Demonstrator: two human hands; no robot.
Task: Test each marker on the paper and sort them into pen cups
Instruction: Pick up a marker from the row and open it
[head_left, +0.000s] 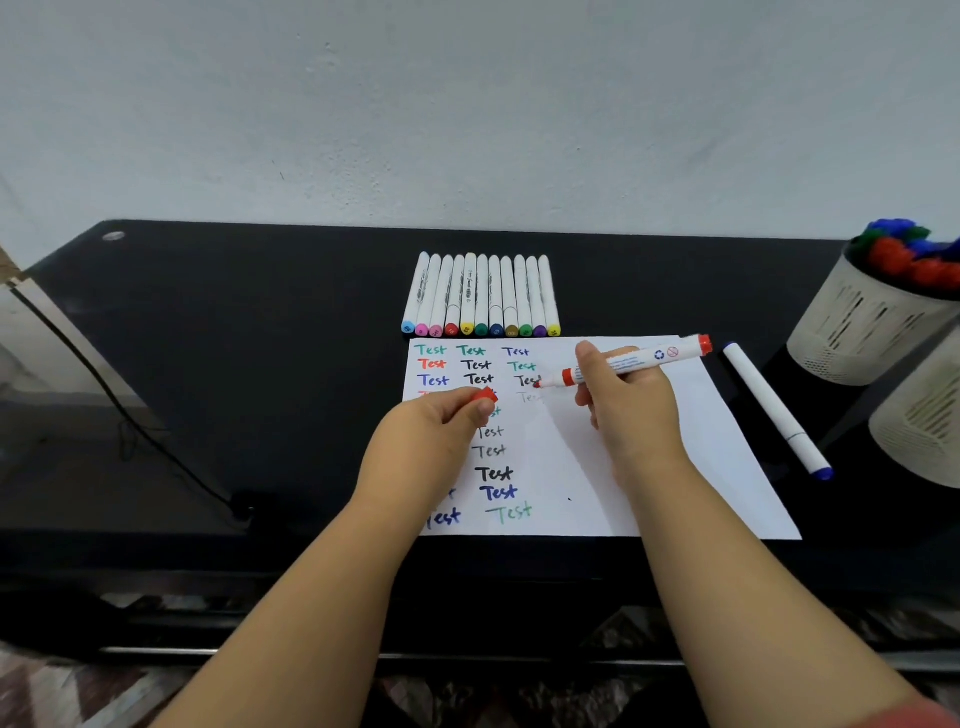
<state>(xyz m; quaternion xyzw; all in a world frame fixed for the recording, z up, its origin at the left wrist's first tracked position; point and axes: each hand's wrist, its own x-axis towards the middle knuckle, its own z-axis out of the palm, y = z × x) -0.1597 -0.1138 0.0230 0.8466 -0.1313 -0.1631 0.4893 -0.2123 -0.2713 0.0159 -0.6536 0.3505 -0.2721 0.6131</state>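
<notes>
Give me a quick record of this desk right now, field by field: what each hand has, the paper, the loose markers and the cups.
left hand: pinches red cap over the paper
right hand: holds uncapped red marker, tip near the paper
paper: white, many coloured "Test" words
marker row: capped, side by side beyond the paper
blue marker: capped, lies right of the paper
pen cups: two at right; the farther one holds markers
</notes>
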